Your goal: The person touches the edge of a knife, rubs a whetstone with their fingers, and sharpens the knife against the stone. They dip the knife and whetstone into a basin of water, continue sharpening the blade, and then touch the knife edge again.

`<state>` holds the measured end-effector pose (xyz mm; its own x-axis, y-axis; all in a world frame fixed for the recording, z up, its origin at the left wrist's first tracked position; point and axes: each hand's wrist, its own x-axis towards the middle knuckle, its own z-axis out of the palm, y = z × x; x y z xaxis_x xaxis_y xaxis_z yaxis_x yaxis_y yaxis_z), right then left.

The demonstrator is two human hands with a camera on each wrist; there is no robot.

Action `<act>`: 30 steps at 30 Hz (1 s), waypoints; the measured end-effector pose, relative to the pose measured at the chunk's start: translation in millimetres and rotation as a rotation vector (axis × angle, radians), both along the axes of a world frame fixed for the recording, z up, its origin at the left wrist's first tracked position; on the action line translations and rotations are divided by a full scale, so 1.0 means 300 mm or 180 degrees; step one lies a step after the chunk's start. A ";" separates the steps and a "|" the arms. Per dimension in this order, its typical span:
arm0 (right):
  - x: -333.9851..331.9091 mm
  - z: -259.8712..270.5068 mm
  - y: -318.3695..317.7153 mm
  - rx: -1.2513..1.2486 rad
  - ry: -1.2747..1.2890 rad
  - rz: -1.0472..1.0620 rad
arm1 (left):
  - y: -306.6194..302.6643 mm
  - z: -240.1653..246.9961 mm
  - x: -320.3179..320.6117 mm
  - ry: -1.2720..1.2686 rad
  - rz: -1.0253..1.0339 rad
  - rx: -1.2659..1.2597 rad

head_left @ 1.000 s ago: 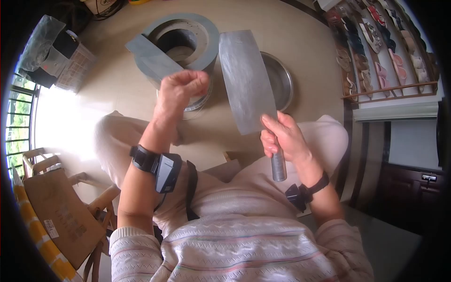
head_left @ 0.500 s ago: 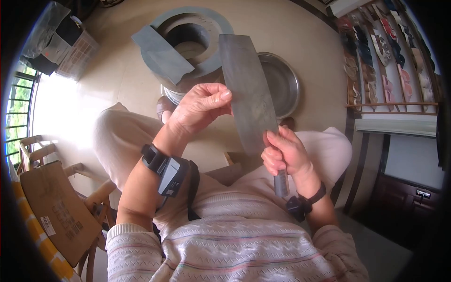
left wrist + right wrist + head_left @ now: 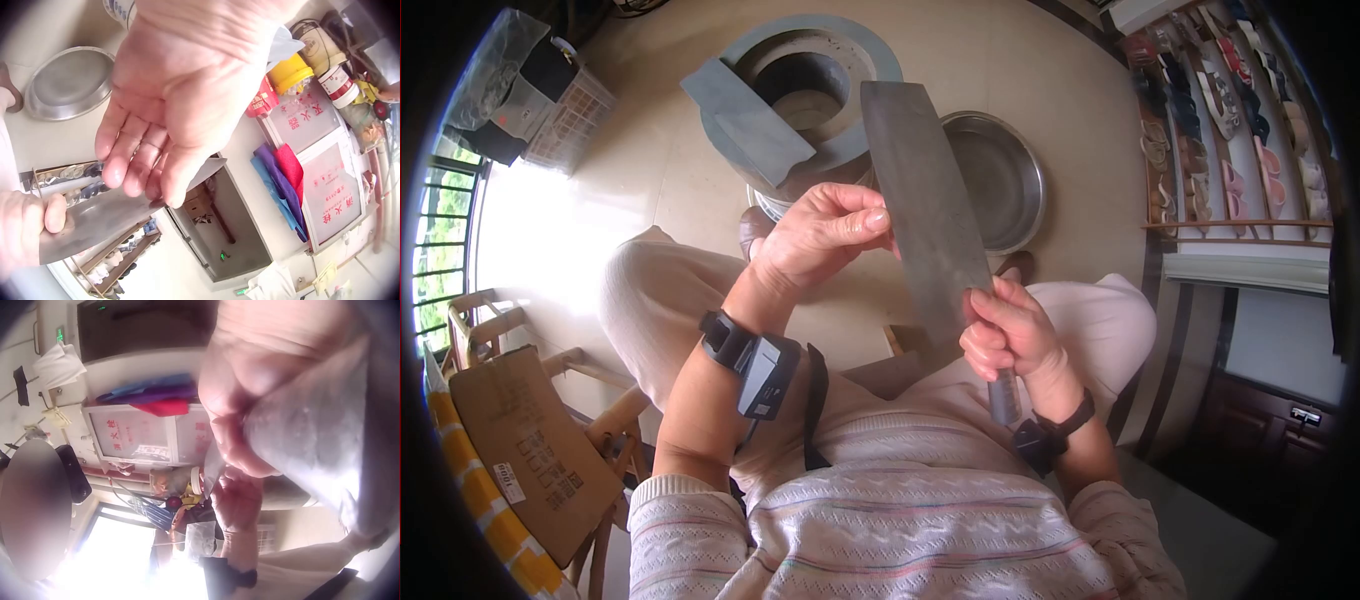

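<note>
My right hand (image 3: 1012,328) grips the metal handle (image 3: 1004,398) of a broad cleaver, whose grey blade (image 3: 930,190) points up and away over my lap. Beside the blade's left edge is my left hand (image 3: 825,228), its thumb tip right at that edge. In the left wrist view the left hand's fingers (image 3: 132,175) bend loosely, and the thumb overlaps the cleaver blade (image 3: 106,225). The right wrist view has the handle (image 3: 312,437) very close, with the left hand (image 3: 237,503) beyond it.
A round grey-rimmed drum (image 3: 885,62) with a flat grey slab (image 3: 745,120) across its top stands ahead. Right of it sits a metal basin (image 3: 1020,200). A shoe rack (image 3: 1235,150) lines the right; a chair bearing a cardboard box (image 3: 535,450) is at left.
My left hand has come right and forward from over the drum to the blade's edge. The right hand has lowered the cleaver slightly toward my body; its blade tilts a little differently.
</note>
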<state>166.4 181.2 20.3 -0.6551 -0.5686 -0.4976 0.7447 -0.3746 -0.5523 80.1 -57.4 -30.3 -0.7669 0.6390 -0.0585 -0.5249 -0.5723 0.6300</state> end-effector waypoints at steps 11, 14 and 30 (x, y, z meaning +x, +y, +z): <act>-0.012 0.001 -0.031 0.1364 0.0520 -0.0164 | 0.006 0.009 -0.017 0.0210 0.0337 -0.1628; -0.013 -0.003 -0.035 0.1538 0.0688 -0.0162 | 0.004 0.002 -0.023 0.0256 0.0341 -0.1943; -0.031 -0.024 0.019 0.1652 0.0721 -0.0162 | 0.036 -0.021 -0.041 0.0224 0.0403 -0.1725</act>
